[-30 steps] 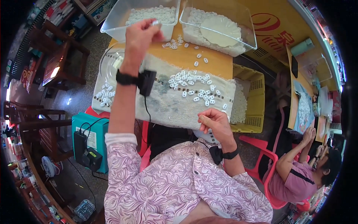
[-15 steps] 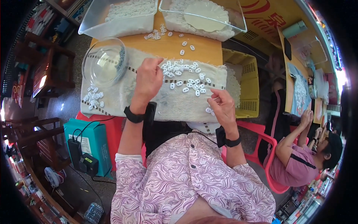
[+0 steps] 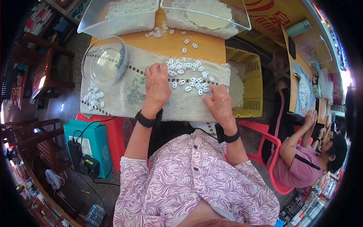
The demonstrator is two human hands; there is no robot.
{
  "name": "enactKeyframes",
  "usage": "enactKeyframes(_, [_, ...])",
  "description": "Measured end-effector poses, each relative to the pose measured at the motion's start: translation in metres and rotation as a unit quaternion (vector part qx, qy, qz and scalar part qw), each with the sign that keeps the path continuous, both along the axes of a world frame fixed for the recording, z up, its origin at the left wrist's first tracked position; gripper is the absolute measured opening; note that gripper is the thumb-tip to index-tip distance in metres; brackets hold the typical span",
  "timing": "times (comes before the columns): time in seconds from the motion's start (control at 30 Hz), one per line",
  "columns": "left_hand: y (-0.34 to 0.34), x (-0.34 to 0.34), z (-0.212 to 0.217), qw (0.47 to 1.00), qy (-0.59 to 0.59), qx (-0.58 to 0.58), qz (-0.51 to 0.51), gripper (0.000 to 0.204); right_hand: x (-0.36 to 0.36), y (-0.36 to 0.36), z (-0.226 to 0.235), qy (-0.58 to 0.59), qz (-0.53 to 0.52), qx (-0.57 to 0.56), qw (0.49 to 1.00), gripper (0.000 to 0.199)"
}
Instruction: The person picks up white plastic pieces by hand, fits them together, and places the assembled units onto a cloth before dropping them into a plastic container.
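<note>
Small white oval pieces with two dark holes (image 3: 188, 65) lie in a loose cluster on the beige cloth (image 3: 185, 106). My left hand (image 3: 157, 89) rests at the cluster's left edge, fingers bent and close together; whatever may be between the tips is hidden. At the cluster's near right side is my right hand (image 3: 220, 104), its index finger forward beside the pieces and its thumb apart, with nothing visible between them. Left of my left hand, tiny grey-blue bits (image 3: 135, 92) are scattered over the cloth. A smaller group of white pieces (image 3: 93, 97) lies at the cloth's left end.
A clear round bowl (image 3: 102, 72) holding grey-blue bits stands at the left. Two clear bins (image 3: 132, 26) (image 3: 211, 30) full of white pieces stand at the back. A yellow crate (image 3: 251, 108) is right of the table. Another person (image 3: 298, 166) sits at the far right.
My left hand has shifted right and slightly toward me, showing more of the grey-blue bits. My right hand has moved away from me toward the cluster, its index finger now reaching forward.
</note>
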State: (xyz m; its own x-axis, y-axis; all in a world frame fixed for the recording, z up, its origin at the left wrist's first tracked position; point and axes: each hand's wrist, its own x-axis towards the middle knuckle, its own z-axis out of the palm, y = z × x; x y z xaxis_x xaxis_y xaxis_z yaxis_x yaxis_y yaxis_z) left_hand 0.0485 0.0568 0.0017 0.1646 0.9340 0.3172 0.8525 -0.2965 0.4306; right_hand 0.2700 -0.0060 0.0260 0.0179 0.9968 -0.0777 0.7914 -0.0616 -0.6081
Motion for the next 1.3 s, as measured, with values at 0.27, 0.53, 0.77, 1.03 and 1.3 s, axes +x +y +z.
enactKeyframes(0.27, [-0.008,0.028,-0.003,0.995,-0.078,-0.029,-0.049,0.035,-0.013,0.013,-0.011,-0.015,0.037,0.066,0.997,0.039])
enactKeyframes(0.53, [-0.001,0.028,-0.004,0.989,-0.135,0.022,-0.052,0.041,-0.009,0.019,-0.005,0.066,0.034,0.052,0.996,0.04])
enactKeyframes(0.77, [0.022,0.021,-0.004,1.0,-0.012,0.012,-0.019,0.037,-0.004,0.041,0.0,-0.064,0.019,0.085,0.994,0.041])
enactKeyframes(1.03, [0.016,0.045,-0.005,0.989,-0.078,-0.049,-0.117,0.03,-0.013,0.052,-0.008,-0.041,0.074,0.088,0.992,0.033])
enactKeyframes(1.3, [0.023,0.041,-0.002,0.991,-0.109,-0.03,-0.076,0.036,-0.01,0.062,-0.001,-0.018,0.048,0.073,0.996,0.036])
